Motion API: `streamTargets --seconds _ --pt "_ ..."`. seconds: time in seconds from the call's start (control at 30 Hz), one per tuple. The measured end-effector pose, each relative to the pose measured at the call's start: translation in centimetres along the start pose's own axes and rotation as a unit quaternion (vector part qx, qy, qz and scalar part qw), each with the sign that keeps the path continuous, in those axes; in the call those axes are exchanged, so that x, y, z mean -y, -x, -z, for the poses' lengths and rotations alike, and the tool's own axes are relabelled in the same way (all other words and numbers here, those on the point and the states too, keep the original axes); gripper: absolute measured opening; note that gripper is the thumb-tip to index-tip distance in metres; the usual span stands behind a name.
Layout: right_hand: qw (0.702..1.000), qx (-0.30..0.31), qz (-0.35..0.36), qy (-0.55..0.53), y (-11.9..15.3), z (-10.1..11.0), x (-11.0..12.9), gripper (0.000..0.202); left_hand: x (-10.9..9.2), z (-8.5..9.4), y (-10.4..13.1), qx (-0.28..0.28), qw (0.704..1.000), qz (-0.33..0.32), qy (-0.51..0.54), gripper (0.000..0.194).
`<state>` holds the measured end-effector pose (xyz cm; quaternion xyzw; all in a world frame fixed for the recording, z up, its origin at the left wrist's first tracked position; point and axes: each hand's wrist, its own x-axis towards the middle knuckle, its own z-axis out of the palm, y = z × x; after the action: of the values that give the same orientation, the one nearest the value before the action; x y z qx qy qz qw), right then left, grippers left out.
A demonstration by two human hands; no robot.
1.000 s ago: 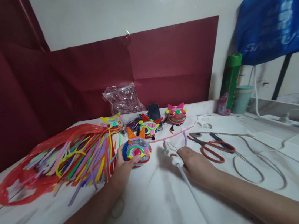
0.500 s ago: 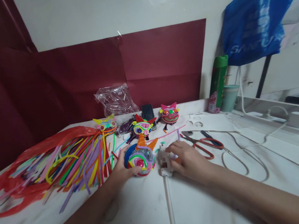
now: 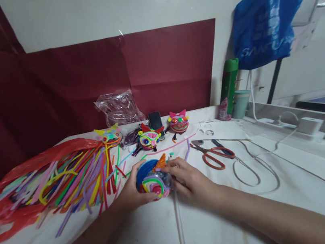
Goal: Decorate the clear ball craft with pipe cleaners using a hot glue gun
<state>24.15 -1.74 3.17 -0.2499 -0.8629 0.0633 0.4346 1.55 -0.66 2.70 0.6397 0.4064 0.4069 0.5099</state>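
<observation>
My left hand (image 3: 132,192) is closed around the left side of a pipe-cleaner animal head (image 3: 155,184). The head has a blue back, a ringed eye in pink, white, green and yellow, a clear shiny patch and an orange pointed ear (image 3: 160,162). Against its right side, close below the ear, my right hand (image 3: 185,175) has its fingertips pressed together. Whether a small piece is between them is hidden. Just behind stands a finished-looking head (image 3: 149,139) with red ears. A pale cord (image 3: 179,225) runs from under my right hand toward me.
Loose pipe cleaners (image 3: 76,179) spill from a red plastic bag (image 3: 1,227) at left. Scissors (image 3: 213,157) with orange handles lie at right, beside a looped cable (image 3: 260,183). Behind are a yellow-eared head (image 3: 109,136), a phone (image 3: 155,120) and a pink-eared head (image 3: 179,122).
My right hand has left the small white device and come to the right side of the animal head. My left hand has turned and tilted the head. The view has shifted slightly right.
</observation>
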Motion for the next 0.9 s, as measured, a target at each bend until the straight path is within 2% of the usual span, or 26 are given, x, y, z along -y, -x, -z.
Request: streamTargets --seconds 0.23,0.43,0.73,0.9 --pt "1.000 -0.011 0.004 -0.007 0.06 -0.23 0.10 0.036 -0.31 -0.35 0.10 0.004 1.000 -0.007 0.003 0.096" --pt "0.999 -0.031 0.012 -0.018 -0.07 -0.21 0.42 0.040 -0.59 -0.44 0.14 -0.002 0.999 -0.005 -0.033 0.097" --pt "1.000 -0.009 0.018 0.024 0.14 -0.48 0.26 0.033 0.10 -0.32 -0.04 0.005 0.999 -0.035 -0.040 0.099" --pt "1.000 0.005 0.012 0.028 -0.04 0.00 0.43 0.034 -0.24 -0.43 0.01 0.002 0.998 -0.040 -0.054 0.101"
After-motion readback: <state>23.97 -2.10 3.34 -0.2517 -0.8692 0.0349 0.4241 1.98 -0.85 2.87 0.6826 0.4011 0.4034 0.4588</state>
